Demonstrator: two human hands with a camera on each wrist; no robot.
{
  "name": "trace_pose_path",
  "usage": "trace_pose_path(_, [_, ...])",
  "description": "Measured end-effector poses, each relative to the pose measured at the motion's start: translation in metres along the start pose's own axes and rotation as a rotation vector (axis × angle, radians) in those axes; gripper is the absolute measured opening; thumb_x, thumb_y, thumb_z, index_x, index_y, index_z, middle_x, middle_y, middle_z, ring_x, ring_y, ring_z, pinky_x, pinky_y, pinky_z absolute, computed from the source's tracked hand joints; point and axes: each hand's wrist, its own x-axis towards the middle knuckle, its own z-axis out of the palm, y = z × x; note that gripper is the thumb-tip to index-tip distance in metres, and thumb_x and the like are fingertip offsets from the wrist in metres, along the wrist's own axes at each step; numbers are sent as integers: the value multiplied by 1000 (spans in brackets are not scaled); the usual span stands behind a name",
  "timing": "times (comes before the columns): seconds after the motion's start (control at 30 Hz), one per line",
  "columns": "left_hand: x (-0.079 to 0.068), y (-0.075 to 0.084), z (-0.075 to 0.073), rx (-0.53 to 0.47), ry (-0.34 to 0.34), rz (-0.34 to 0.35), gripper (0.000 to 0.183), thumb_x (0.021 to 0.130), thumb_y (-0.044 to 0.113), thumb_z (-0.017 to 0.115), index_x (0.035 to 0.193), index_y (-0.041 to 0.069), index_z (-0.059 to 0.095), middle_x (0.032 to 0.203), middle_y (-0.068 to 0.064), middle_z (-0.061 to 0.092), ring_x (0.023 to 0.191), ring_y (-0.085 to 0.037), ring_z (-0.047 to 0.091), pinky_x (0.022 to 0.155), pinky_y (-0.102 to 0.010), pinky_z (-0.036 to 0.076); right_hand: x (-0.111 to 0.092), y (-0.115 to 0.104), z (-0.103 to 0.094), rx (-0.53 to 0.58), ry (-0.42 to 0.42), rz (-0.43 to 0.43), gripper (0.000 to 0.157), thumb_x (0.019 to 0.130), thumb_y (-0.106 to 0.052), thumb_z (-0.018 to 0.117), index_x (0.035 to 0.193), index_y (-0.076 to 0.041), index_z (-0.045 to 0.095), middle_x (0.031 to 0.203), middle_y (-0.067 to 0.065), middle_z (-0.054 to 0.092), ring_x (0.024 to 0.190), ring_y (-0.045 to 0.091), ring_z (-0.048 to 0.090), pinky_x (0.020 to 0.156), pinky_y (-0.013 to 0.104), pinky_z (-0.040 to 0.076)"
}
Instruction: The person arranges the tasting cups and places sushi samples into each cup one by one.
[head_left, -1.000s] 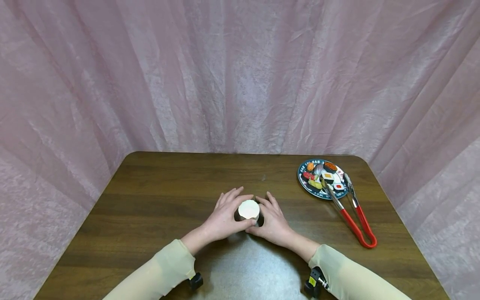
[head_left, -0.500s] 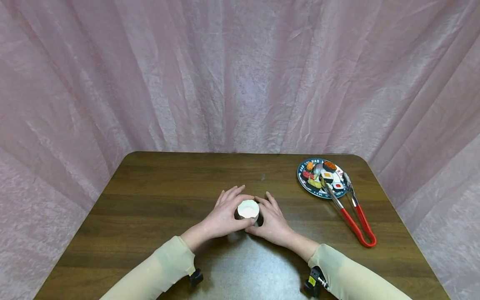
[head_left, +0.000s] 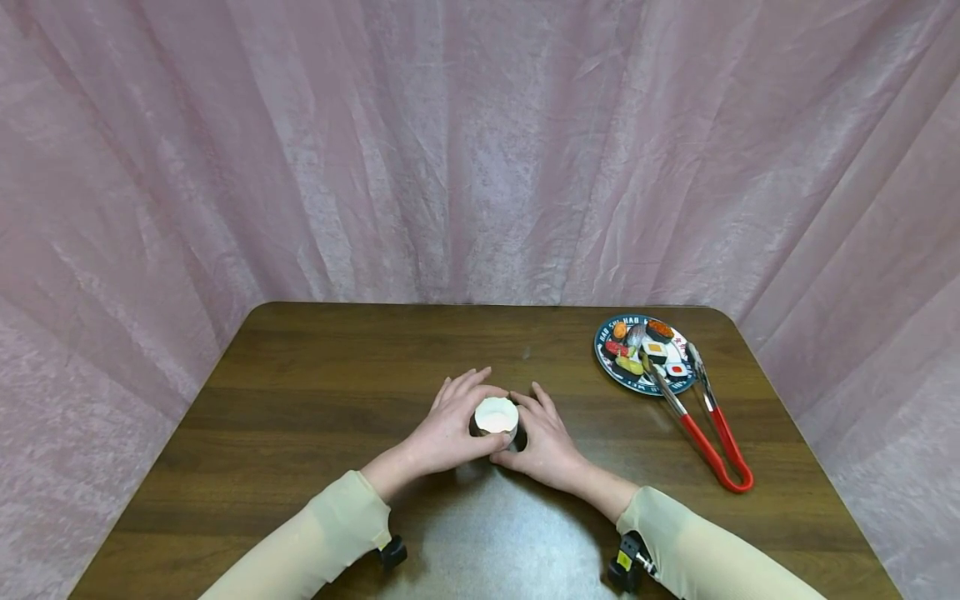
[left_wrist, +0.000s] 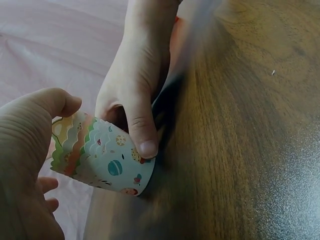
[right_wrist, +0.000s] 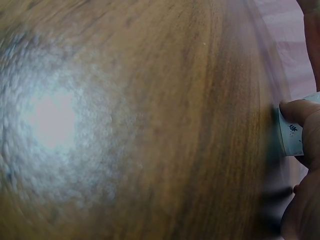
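Note:
A nested stack of paper baking cups with wavy rims stands at mid-table, its white mouth facing up. In the left wrist view, the cups carry printed macarons and sweets, and several coloured rims overlap at the upper end. My left hand curls its thumb and fingers round the upper part of the stack. Lower down, my right hand grips the outermost cup, its thumb pressed on the side near the base. In the right wrist view, only the lower edge of a cup shows beside the right hand.
At the back right of the wooden table lies a round plate with a dark blue lettered rim, bearing several sushi pieces. Red-handled tongs rest with one tip over the plate. A pink curtain hangs behind the table.
Both hands keep their grip at nearly the same spot. My left fingers have risen very slightly. The hollow inside the stack's white mouth shows more clearly than one second ago.

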Motion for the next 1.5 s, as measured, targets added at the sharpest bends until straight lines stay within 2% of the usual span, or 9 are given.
trace_pose_path(0.3, [0,2,-1,-18,40,32,57,85,44,79,133,18,61,163,-8,34,153,-31,20,120,-64,9,0,1,1,-5,6,-5,80,78,-46,87,145,-13,58,155,12,46,154,38,11,119,62,18])
trace_pose_path(0.57, [0,1,-1,-19,25,30,64,81,40,85,135,16,59,163,-7,34,153,-28,20,120,-62,10,0,1,1,-2,6,-9,76,78,-44,86,143,-14,60,156,13,45,154,38,10,119,62,16])
trace_pose_path(0.77, [1,0,-1,-23,32,45,63,81,37,84,135,14,60,156,-7,40,145,-28,32,120,-64,11,-1,1,1,0,3,2,78,78,-44,86,144,-14,58,156,13,45,155,37,9,119,62,16])
trace_pose_path(0.93, [0,1,-2,-39,36,30,62,82,39,84,135,18,60,147,-4,44,137,-25,37,120,-60,14,-1,1,1,4,8,-4,83,77,-44,87,148,-13,55,155,13,45,154,39,10,119,63,17])
trace_pose_path(1.03, [0,2,-3,-57,40,21,60,83,40,84,135,21,60,142,-2,46,134,-23,39,120,-57,13,0,1,0,5,11,-8,85,77,-45,87,150,-14,53,156,11,45,154,39,10,119,63,17])
trace_pose_path(1.27, [0,4,-5,-69,46,37,60,84,39,83,136,20,58,137,0,51,136,-22,40,120,-63,9,0,2,1,3,21,-17,85,77,-44,87,149,-15,54,155,11,46,154,41,11,118,64,17])
trace_pose_path(1.5, [0,5,-5,-71,57,34,69,84,39,83,144,18,54,137,0,55,134,-19,43,122,-57,7,-1,2,1,4,27,-16,81,76,-45,87,146,-16,58,155,11,46,154,40,12,118,63,18])
